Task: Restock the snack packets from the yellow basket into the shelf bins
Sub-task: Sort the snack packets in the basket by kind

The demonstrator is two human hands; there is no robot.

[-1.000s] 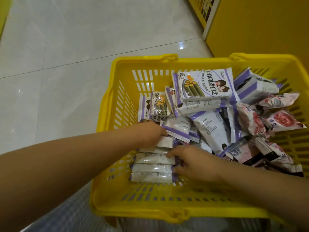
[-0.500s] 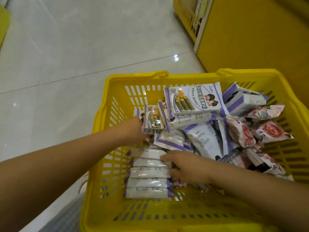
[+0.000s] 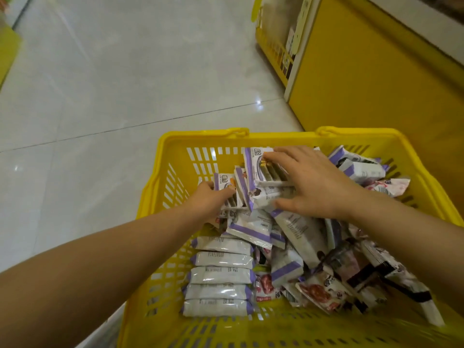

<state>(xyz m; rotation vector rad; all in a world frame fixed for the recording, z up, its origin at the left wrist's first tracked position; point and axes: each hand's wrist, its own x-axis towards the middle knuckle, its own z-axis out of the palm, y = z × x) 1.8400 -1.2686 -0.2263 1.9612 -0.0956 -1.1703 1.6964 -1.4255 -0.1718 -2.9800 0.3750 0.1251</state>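
Against the far-left corner of the yellow basket [image 3: 200, 135], the left hand [image 3: 208, 197] curls its fingers round an upright packet [image 3: 226, 183], a small purple-and-white one standing on edge among others like it. Just to the right, at the basket's far side, the right hand [image 3: 313, 184] lies spread over a top packet [image 3: 253, 162] of the same kind. Its fingers are nearly straight across the printed face and its thumb is set along the near edge; whether the packet is lifted cannot be told.

Below both hands, along the basket's left wall, a row of packets [image 3: 221, 276] lies back-side up, stacked neatly from the middle to the near end. The basket's right half holds a loose heap, with red-printed packets [image 3: 316, 292] mixed in toward the near side.

Beyond the basket's far rim stretches a pale tiled floor [image 3: 125, 84]. A yellow shelf unit [image 3: 364, 91] stands past the basket's far-right corner.
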